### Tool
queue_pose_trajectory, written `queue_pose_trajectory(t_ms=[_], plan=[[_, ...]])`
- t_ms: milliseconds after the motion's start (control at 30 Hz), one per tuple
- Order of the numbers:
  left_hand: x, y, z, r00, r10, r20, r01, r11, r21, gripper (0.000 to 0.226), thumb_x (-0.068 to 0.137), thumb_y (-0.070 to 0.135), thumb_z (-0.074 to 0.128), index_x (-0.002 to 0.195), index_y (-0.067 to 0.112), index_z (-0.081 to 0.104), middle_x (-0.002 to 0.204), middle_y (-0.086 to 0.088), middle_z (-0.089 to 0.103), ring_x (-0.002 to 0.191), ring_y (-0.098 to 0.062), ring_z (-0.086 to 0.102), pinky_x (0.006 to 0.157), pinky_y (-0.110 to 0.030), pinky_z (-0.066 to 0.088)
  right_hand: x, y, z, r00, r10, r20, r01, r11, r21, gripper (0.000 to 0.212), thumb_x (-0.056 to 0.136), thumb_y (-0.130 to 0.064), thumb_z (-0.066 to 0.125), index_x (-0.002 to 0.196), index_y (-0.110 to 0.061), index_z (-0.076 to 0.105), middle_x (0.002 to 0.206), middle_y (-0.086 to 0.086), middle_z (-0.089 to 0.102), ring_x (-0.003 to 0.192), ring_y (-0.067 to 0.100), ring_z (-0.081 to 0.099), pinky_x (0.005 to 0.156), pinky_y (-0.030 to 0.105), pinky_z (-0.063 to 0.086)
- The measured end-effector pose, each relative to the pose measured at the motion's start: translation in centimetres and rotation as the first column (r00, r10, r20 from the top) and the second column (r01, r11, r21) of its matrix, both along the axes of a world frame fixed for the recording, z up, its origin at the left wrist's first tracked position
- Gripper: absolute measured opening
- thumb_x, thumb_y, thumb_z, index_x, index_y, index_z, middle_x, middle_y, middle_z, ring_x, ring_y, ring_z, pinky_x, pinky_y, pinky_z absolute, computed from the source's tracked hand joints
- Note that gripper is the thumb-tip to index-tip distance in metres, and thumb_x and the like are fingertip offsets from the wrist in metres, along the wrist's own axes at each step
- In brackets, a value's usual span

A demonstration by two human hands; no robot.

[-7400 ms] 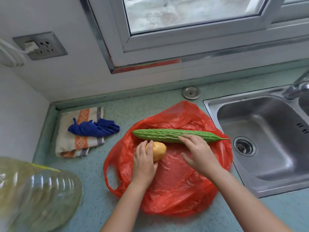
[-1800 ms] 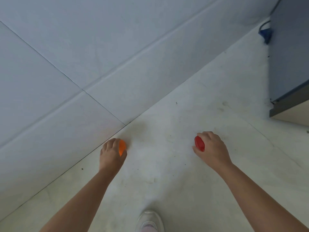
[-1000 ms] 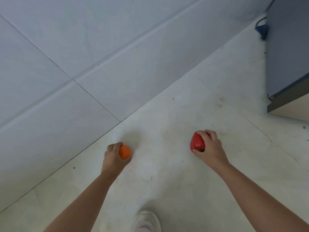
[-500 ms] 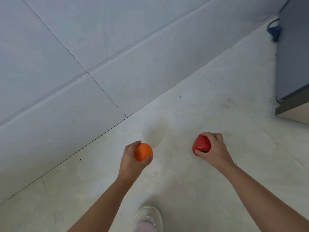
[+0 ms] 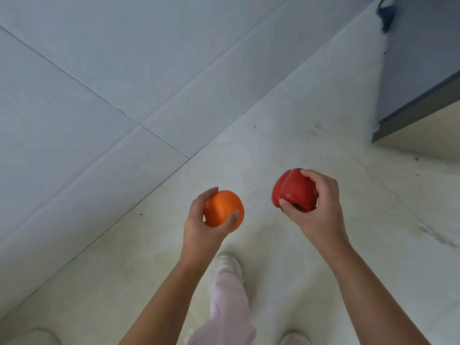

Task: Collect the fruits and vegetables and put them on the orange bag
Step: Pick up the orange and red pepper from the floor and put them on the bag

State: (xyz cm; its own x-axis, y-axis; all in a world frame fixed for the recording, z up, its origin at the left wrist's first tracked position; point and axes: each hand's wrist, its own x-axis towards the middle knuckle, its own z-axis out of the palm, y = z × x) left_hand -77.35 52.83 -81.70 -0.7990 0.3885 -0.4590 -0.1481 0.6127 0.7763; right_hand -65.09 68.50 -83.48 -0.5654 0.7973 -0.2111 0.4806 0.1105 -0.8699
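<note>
Your left hand (image 5: 199, 225) grasps the orange fruit (image 5: 222, 207) at 6 o'clock, above the floor (image 5: 286, 125). Your right hand (image 5: 321, 207) grips the red pepper (image 5: 291, 190) at 3 o'clock of the fruit, apart from it.

Red pepper (image 5: 291, 190) in my right hand (image 5: 321, 207) looking glossy, smooth, waxy skin catching light. Orange fruit (image 5: 222, 207) in my left hand (image 5: 201, 225), left of pepper, looking matt, finely textured. Floor (image 5: 286, 120) below pepper showing pale, smooth, stone-like finish with scuffs and specks. Wall tiles (image 5: 124, 58) beyond pepper looking smooth, faintly sheened. Trouser leg (image 5: 229, 305) below pepper looking soft pale cloth.
</note>
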Motion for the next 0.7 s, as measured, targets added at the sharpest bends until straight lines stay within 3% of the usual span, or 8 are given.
queue_pose_trajectory(t_ms=[200, 333, 500, 600, 700], plan=[[1.3, 1.0, 9.1, 0.999, 0.029, 0.031, -0.030, 0.999, 0.036, 0.050, 0.074, 0.022, 0.075, 0.115, 0.035, 0.050, 0.115, 0.014, 0.050, 0.105, -0.014, 0.048, 0.071, -0.015, 0.044, 1.2, -0.4, 10.3, 0.998, 0.004, -0.057, -0.002, 0.999, 0.033, 0.070, 0.062, -0.010, 0.082, 0.121, -0.023, 0.047, 0.126, 0.000, 0.039, 0.107, 0.012, 0.045, 0.074, 0.003, 0.042], [2.7, 1.9, 15.9, 0.996, 0.056, 0.069, -0.062, 0.995, 0.080, 0.048, 0.074, 0.020, 0.075, 0.112, 0.036, 0.052, 0.110, 0.018, 0.050, 0.105, -0.014, 0.050, 0.076, -0.026, 0.048, 2.1, -0.1, 17.5, 0.995, 0.000, -0.096, 0.007, 0.998, 0.069, 0.071, 0.061, -0.015, 0.083, 0.122, -0.024, 0.047, 0.127, 0.000, 0.040, 0.108, 0.015, 0.046, 0.073, 0.003, 0.043], [5.4, 1.5, 24.7, 1.000, 0.016, 0.015, -0.017, 0.995, 0.098, 0.050, 0.071, 0.020, 0.077, 0.111, 0.037, 0.053, 0.112, 0.019, 0.052, 0.102, -0.005, 0.051, 0.067, -0.007, 0.045, 3.4, 0.0, 26.7, 0.991, 0.020, -0.132, -0.004, 0.993, 0.122, 0.073, 0.060, -0.048, 0.065, 0.126, -0.027, 0.043, 0.131, -0.001, 0.039, 0.112, 0.014, 0.045, 0.073, 0.010, 0.047], [7.5, -0.1, 29.4, 1.000, 0.010, -0.014, -0.009, 0.996, 0.094, 0.050, 0.071, 0.017, 0.077, 0.111, 0.035, 0.054, 0.110, 0.018, 0.053, 0.101, 0.000, 0.050, 0.065, 0.000, 0.040, 4.3, -0.5, 31.4, 0.991, 0.032, -0.129, -0.013, 0.988, 0.151, 0.073, 0.061, -0.041, 0.071, 0.127, -0.026, 0.043, 0.132, 0.001, 0.040, 0.113, 0.016, 0.046, 0.072, 0.009, 0.045], [8.7, -1.5, 33.3, 0.999, 0.051, -0.018, -0.048, 0.991, 0.123, 0.048, 0.072, 0.015, 0.077, 0.105, 0.040, 0.054, 0.108, 0.018, 0.054, 0.098, 0.001, 0.052, 0.064, -0.002, 0.043, 5.3, -1.3, 35.8, 0.986, 0.057, -0.158, -0.031, 0.986, 0.162, 0.072, 0.062, -0.039, 0.071, 0.127, -0.026, 0.043, 0.131, 0.001, 0.040, 0.113, 0.016, 0.046, 0.075, 0.012, 0.047]])
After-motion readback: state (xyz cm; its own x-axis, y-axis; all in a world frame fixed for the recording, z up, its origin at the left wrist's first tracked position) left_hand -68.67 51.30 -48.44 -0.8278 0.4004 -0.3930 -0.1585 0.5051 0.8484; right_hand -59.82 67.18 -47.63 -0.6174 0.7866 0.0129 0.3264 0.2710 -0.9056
